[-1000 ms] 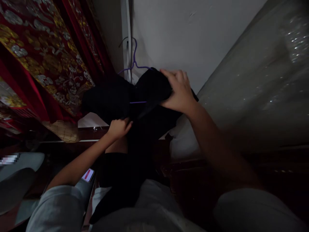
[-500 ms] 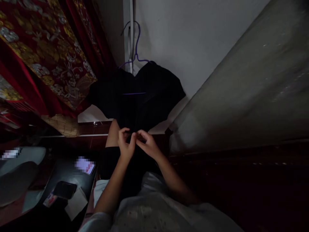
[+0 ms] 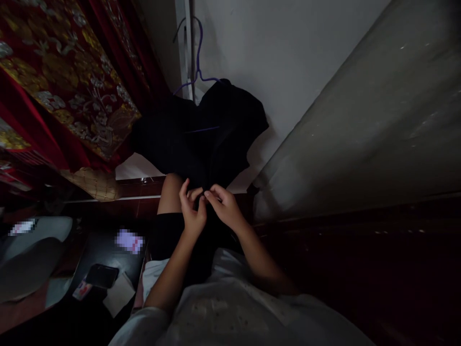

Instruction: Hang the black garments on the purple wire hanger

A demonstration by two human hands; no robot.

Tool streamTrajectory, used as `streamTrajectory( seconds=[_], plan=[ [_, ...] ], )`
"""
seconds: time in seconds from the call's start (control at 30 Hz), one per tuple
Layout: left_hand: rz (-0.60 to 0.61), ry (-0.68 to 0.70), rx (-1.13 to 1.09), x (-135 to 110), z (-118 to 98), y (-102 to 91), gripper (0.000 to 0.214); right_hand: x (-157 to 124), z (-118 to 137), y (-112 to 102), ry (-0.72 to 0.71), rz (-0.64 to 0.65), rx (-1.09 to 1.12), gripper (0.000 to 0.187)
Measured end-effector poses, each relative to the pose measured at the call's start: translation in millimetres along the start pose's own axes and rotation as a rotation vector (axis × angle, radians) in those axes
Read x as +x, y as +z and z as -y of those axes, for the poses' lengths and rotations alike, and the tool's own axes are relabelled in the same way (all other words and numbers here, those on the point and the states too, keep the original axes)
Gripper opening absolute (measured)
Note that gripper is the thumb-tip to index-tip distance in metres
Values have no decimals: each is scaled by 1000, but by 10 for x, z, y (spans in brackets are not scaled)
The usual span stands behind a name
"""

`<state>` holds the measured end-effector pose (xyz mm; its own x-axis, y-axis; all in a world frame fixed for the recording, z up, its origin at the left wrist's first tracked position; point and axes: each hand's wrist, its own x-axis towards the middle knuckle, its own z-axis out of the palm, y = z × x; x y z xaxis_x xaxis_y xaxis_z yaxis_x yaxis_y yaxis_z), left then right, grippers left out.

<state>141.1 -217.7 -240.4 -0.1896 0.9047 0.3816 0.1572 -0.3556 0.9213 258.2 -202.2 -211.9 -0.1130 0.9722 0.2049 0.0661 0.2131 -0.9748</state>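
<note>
a black garment [image 3: 237, 115] hangs on a purple hanger [image 3: 198, 57]; at the garment's lower front, the left hand [image 3: 194, 216] curls half-open, the right hand [image 3: 226, 209] nearly pinches, any hold impossible to tell. a hard tug could unhook the hanger; dim light might cause fumbling.

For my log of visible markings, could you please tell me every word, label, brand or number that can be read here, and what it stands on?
No text can be read.
Lit phone screen: pixelated, unreadable.
Bright rectangle at far left: pixelated, unreadable.
Small printed packet: too small and dark to read.
Black top: no lettering visible.
</note>
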Motion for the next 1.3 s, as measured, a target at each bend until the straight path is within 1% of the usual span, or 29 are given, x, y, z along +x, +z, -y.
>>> streamTrajectory(
  seconds=[0.07, 0.13, 0.2, 0.3, 0.37, 0.43, 0.5, 0.57, 0.63, 0.67, 0.7, 0.77, 0.83, 0.87, 0.9, 0.97, 1.03, 1.1, 1.13, 1.2, 1.27, 1.3],
  plan=[
    [-34, 3, 11, -8, 12, 2, 63, 19, 5, 15, 19, -3, 16, 26],
    [-53, 12, 31, -19, 42, 1, 61, 30, -19, 24, 75, -23, 42, 24],
    [-49, 22, 40, -27, 84, 2, 58, 36, -58, 30, 177, -26, 108, 24],
    [-42, 36, -3, -1, 131, 11, 59, 98, -65, 38, 341, 36, 231, 25],
    [-40, 34, -44, 51, 142, 12, 60, 235, 21, 35, 380, 34, 274, 25],
    [-41, 30, -43, 120, 159, 4, 60, 484, 209, 14, 337, -35, 310, 26],
    [-30, 29, 20, 183, 205, 0, 59, 837, 494, -28, 246, -115, 362, 23],
    [16, 14, 113, 223, 275, 19, 58, 1244, 827, -75, 150, -185, 417, 20],
    [78, 7, 184, 247, 328, 68, 53, 1616, 1132, -105, 91, -270, 439, 25],
    [104, 12, 205, 265, 330, 98, 50, 1759, 1250, -109, 73, -299, 446, 28],
    [133, 23, 220, 297, 309, 129, 47, 1862, 1339, -106, 58, -289, 439, 29],
    [200, 74, 240, 423, 184, 172, 42, 1939, 1419, -93, 16, -257, 421, 30],
    [253, 175, 244, 657, -41, 170, 39, 1882, 1392, -90, -31, -215, 384, 28],
    [250, 252, 238, 813, -179, 150, 37, 1828, 1354, -98, -53, -200, 359, 27],
    [221, 339, 226, 990, -324, 118, 38, 1769, 1312, -111, -72, -190, 328, 27],
    [156, 525, 210, 1378, -611, 31, 46, 1664, 1244, -144, -120, -185, 263, 29],
    [169, 666, 237, 1747, -852, -59, 43, 1592, 1224, -178, -186, -181, 198, 31],
    [216, 762, 317, 2028, -1024, -124, 33, 1553, 1246, -214, -275, -192, 136, 33],
    [237, 790, 359, 2120, -1084, -142, 31, 1544, 1259, -234, -322, -206, 102, 35],
    [258, 826, 432, 2201, -1165, -143, 31, 1548, 1252, -274, -395, -248, 30, 35],
    [253, 843, 461, 2174, -1221, -111, 32, 1575, 1162, -294, -426, -283, -43, 34],
    [231, 849, 453, 2138, -1250, -95, 32, 1592, 1079, -290, -425, -288, -82, 32]
  ],
)
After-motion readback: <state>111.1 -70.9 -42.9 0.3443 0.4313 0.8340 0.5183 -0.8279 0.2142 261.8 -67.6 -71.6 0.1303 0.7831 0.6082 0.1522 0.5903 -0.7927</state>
